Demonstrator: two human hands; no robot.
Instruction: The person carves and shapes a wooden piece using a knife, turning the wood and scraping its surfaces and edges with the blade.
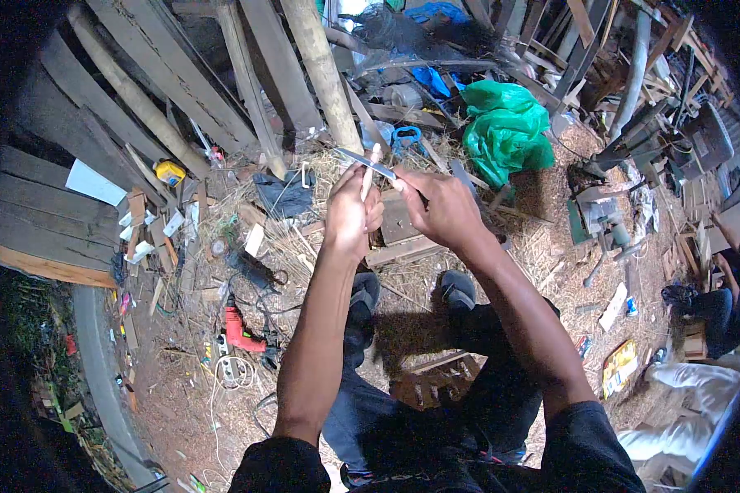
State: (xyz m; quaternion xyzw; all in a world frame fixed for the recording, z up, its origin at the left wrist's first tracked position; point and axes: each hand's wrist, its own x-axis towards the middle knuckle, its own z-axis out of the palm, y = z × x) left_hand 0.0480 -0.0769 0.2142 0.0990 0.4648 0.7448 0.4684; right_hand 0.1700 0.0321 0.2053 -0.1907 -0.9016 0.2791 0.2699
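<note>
My left hand (353,209) is closed around a slim, pale piece of wood (369,171) that sticks up past the fingers. In my right hand (442,205) is a knife, gripped by its handle, with its shiny blade (360,158) pointing left and lying across the wood. Blade and wood appear to touch. The fingers of the right hand hide most of the handle. Both hands are held out in front of me, above a low wooden block (399,222) on the straw-strewn ground.
A green plastic bag (510,131) lies beyond my right hand. On the left are a red power drill (240,329) and a white power strip (232,371). A machine (596,215) stands at the right, near other people's legs (691,411). Planks (164,74) lean at the back.
</note>
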